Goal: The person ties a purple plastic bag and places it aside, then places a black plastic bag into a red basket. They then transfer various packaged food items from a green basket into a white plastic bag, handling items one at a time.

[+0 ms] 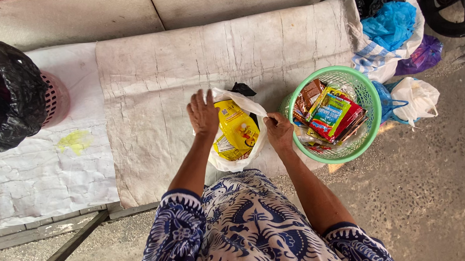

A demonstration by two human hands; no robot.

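Both hands are gripping a thin white plastic bag (238, 159): left hand (203, 115) and right hand (279, 131) pulling its mouth apart; yellow refill pouches (236, 130) already sitting inside (green mesh basket (360, 88) beside is holding sachets), bag not yet tied

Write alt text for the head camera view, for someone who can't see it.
Seen from above, a person's left hand and right hand hold open a white plastic bag with a yellow pouch inside. A green basket of colourful packets sits beside the right hand.
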